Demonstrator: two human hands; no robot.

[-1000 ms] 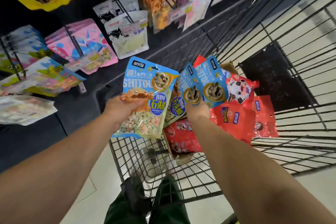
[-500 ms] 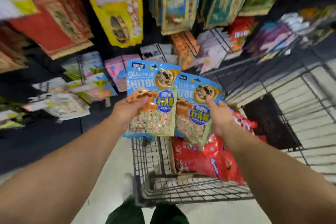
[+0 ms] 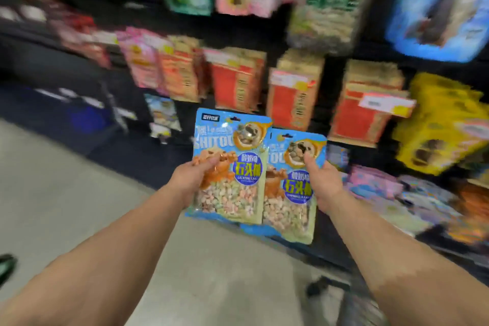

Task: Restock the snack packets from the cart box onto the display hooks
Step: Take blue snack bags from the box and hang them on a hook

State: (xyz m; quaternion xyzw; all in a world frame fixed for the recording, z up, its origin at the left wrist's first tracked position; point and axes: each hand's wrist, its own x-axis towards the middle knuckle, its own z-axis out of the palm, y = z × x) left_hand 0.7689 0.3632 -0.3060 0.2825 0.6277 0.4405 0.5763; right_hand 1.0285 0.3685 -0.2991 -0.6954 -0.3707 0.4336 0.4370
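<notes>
I hold two blue snack packets with a dog face and a clear window of pastel bits. My left hand (image 3: 194, 178) grips the left packet (image 3: 232, 167) by its left side. My right hand (image 3: 321, 180) grips the right packet (image 3: 291, 193), which may be more than one stacked, by its right side. Both are upright, side by side, the left one overlapping the right one's edge. They are in front of the display wall, where red and brown packets (image 3: 238, 82) hang on hooks. The background is motion-blurred. The cart's box is out of view.
Blurred hanging packets fill the black display wall: yellow bags (image 3: 444, 124) at right, pink ones (image 3: 143, 61) at left, a large blue bag (image 3: 439, 2) at the top right. A dark bit of the cart (image 3: 352, 296) shows at the bottom. Grey floor (image 3: 79, 193) lies to the left.
The view has swung up and left from the cart to the display wall. Both hands have lifted their packets out of the cart and brought them together in front of the hooks.
</notes>
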